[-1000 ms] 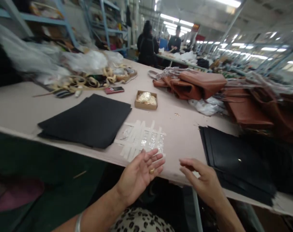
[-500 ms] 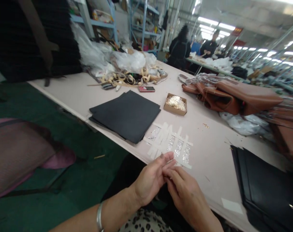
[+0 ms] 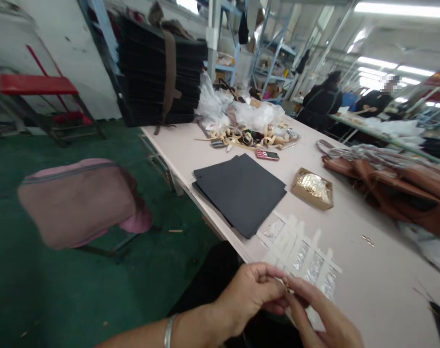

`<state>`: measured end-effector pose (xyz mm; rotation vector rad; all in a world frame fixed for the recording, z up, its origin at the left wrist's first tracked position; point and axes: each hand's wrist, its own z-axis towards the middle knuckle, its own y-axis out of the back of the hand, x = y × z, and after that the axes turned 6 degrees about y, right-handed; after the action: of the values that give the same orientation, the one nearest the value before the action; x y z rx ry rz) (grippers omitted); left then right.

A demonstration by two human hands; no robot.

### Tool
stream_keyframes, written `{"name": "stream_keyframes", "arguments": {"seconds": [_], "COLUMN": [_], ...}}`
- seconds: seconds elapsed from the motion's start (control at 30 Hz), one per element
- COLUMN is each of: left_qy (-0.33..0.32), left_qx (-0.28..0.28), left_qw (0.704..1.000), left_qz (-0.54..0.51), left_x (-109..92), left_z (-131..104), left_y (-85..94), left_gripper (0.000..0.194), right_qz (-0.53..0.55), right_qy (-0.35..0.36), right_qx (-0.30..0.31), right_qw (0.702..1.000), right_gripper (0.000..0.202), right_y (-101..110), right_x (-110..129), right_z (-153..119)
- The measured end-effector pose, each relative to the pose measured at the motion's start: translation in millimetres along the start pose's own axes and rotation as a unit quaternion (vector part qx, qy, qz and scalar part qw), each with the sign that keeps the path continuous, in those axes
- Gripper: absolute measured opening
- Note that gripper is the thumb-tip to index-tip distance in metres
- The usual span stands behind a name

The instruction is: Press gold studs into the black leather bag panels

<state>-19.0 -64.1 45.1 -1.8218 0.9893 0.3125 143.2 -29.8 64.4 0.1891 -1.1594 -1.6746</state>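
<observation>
My left hand [image 3: 251, 292], with a silver bangle on the wrist, pinches a small gold-coloured metal piece [image 3: 286, 286] at the table's near edge. From the other side, the thumb and fingers of my right hand [image 3: 319, 307] close on the same piece, and the fingertips hide most of it. Just beyond the hands lies a clear plastic sheet [image 3: 316, 266] crossed by strips of pale tape. A stack of black sheets [image 3: 242, 193] is to the left of it. Similar gold pieces fill a small cardboard box [image 3: 310, 195], and a few gold pieces [image 3: 368, 240] lie loose at the right.
A red mobile phone [image 3: 267, 154] lies behind the black sheets. Farther back are clear plastic bags [image 3: 256, 113], beige strips and a tall black stack [image 3: 151, 72]. Brown leather-like goods [image 3: 383, 176] cover the right side. A draped stool [image 3: 82, 203] stands left; two people are at a far table.
The view has swung left. My hands, loosely together before with fingers extended, now pinch a small gold-coloured piece between their fingertips.
</observation>
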Motion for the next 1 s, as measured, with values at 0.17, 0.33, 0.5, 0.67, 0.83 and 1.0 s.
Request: {"name": "stream_keyframes", "arguments": {"seconds": [0.17,0.33,0.5,0.67,0.83,1.0], "left_qy": [-0.028,-0.021,-0.021,-0.062,-0.064,-0.019], "left_qx": [-0.009,-0.013,-0.032,-0.045,-0.021,-0.035], "left_qw": [0.999,0.999,0.999,0.995,0.995,0.999], "left_qz": [0.028,0.022,0.026,0.059,0.071,0.033], "left_x": [-12,-14,-10,-6,-12,-16], "left_z": [-4,-2,-1,-1,-3,5], "left_y": [9.2,14.1,13.7,13.4,13.1,29.1], "left_gripper": [0.035,0.033,0.034,0.029,0.025,0.033], "right_qz": [0.033,0.038,0.04,0.032,0.035,0.017], "right_qy": [-0.058,-0.071,-0.09,-0.085,-0.097,-0.052], "right_qx": [0.012,0.02,0.028,0.016,0.011,0.035], "right_qw": [0.998,0.997,0.995,0.996,0.995,0.998], "right_gripper": [0.027,0.025,0.019,0.02,0.023,0.026], "right_y": [-6,-8,-10,-17,-27,-33], "right_x": [14,20,22,22,26,28], "right_z": [12,16,15,15,22,38]}}
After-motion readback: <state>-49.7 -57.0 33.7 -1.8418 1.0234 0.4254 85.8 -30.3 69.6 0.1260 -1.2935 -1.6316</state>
